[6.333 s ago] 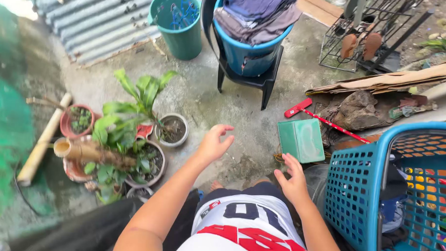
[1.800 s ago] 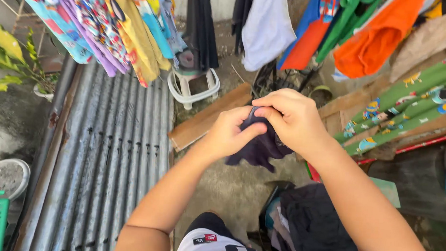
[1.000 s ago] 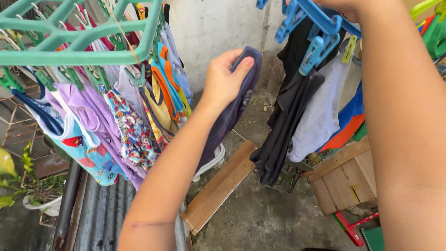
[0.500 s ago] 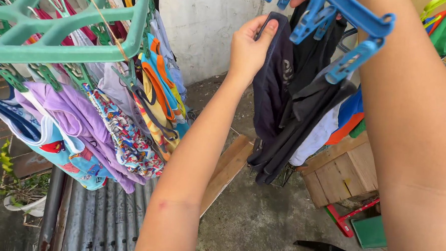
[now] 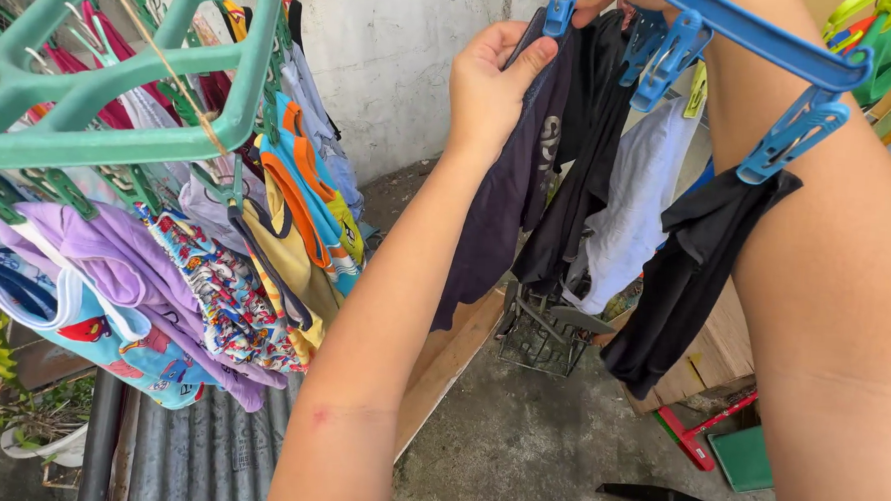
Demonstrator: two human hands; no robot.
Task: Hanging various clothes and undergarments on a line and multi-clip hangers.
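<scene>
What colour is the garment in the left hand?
Dark navy garment, pinched by the left hand; head view.

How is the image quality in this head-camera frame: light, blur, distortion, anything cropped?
Head view: soft, even daylight without hard shadows or glare; the left hand pinching the dark navy garment is sharp; the green plastic clip hanger frame bulges with wide-angle stretch; the right hand is mostly cropped by the top edge at the blue plastic clip hanger.

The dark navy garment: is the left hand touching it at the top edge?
Touching. The head view shows the left hand pinching the top edge of the dark navy garment, thumb pressed on the cloth below a blue clip.
</scene>
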